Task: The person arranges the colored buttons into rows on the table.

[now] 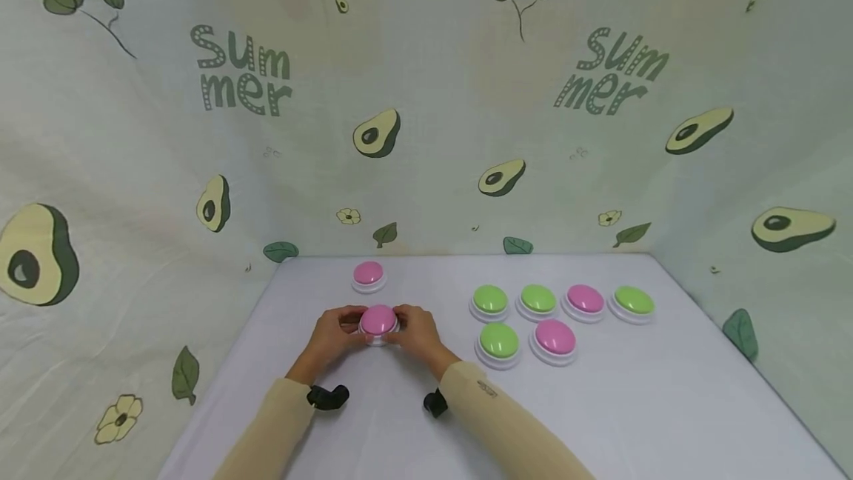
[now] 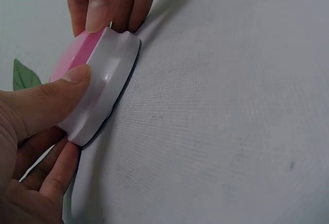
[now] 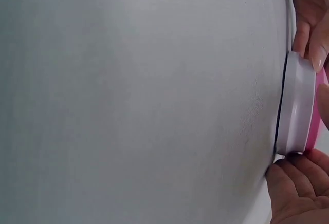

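Note:
On the left part of the white table, both hands hold one pink push button [image 1: 378,321] with a round white base. My left hand [image 1: 335,335] grips its left side, the thumb on the near rim and the fingers round the far side. From the other side my right hand [image 1: 417,333] grips it in the same way. The left wrist view shows the button's white base [image 2: 110,70] low against the tabletop, with the left thumb [image 2: 77,75] pressed to its side. A second pink button [image 1: 369,277] stands just behind the held one.
To the right stand several green and pink buttons in two rows, among them a green one [image 1: 498,344] and a pink one [image 1: 554,341] in front. A printed cloth [image 1: 440,80] hangs behind the table [image 1: 600,421] and along its sides.

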The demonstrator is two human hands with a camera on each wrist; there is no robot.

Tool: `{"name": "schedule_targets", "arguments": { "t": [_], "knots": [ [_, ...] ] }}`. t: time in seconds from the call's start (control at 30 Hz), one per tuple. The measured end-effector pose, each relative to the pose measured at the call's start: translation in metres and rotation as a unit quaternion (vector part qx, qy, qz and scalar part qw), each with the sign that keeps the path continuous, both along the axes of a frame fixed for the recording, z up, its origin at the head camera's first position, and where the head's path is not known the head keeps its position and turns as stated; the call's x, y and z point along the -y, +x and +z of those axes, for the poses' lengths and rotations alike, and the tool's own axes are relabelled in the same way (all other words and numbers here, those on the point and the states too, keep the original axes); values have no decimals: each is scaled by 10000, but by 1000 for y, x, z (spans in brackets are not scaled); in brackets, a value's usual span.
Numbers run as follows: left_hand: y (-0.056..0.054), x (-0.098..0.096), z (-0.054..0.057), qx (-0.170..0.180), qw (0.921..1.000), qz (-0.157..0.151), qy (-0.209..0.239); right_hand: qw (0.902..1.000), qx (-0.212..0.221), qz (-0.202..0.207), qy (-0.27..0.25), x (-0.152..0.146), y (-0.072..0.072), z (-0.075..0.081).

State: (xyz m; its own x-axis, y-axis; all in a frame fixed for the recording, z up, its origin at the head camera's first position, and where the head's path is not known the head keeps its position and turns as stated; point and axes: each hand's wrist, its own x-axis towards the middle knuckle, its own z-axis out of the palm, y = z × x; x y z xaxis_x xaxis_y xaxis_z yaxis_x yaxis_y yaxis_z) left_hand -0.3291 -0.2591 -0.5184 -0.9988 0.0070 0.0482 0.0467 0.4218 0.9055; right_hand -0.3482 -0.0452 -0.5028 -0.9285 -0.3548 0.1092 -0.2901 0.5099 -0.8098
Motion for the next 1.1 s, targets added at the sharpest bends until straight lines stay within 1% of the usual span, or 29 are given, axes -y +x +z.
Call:
{"name": "schedule_targets", "arguments": {
  "t": [0.17, 0.3, 0.43, 0.6, 0.77, 0.97, 1.1],
  "knots": [
    [2, -3, -1, 55, 9996, 153, 216, 9995, -139, -274, 58, 4, 1, 0],
    [5, -6, -2, 69, 9990, 326, 294, 9984, -279, -461, 140, 9, 3, 1],
    [5, -6, -1, 51, 9986, 403, 351, 9978, -343, -565, 82, 12, 5, 2],
    [7, -6, -3, 60, 9982, 405, 443, 9976, -231, -651, 35, 13, 8, 2],
    [9, -8, -3, 88, 9977, 502, 451, 9973, -191, -705, -37, 12, 7, 0],
    [10, -14, -4, 150, 9964, 753, 364, 9969, -83, -776, -37, 10, 5, -5],
    [13, -19, -7, 116, 9947, 922, 441, 9970, 3, -771, -71, 8, 5, -3]
  ]
}}
